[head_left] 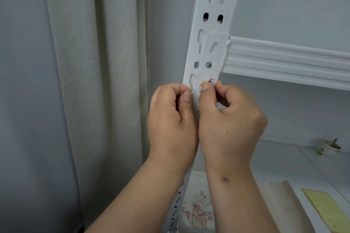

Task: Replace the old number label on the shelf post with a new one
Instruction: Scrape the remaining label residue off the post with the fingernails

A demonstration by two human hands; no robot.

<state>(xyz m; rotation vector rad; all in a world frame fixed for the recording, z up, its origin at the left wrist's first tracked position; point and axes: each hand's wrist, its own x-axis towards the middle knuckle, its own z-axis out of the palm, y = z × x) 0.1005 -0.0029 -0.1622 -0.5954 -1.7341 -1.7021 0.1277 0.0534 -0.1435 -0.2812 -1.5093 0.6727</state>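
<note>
While the white slotted metal shelf post (206,58) is standing upright in front of a grey wall, both hands are working at a worn patch just below the post's lower pair of round holes. There the last scrap of the old paper number label (210,80), white with a dark mark and faint red smears around it, is clinging to the post's right edge. The right hand (229,119) is pinching that scrap between thumb and forefinger. The left hand (170,119) is lying curled against the post's left edge, thumb pressed on forefinger; it seems to be nipping a tiny white fleck, though I cannot tell for sure.

By my judgement the removal step is nearing its end, and no new label is showing anywhere. The next move is calling for a slow peel along the post face, nail kept flat, so the scrap is coming off whole.

The post's stamped slots and folded edges are lying close to the fingertips and could be snagging skin. Right of the post the white ribbed crossbeam (284,58) is limiting upward room; left of it, the pale curtain (91,81) is hanging clear. Below the post, red-and-white paper shreds (198,212) are lying on a surface.
</note>
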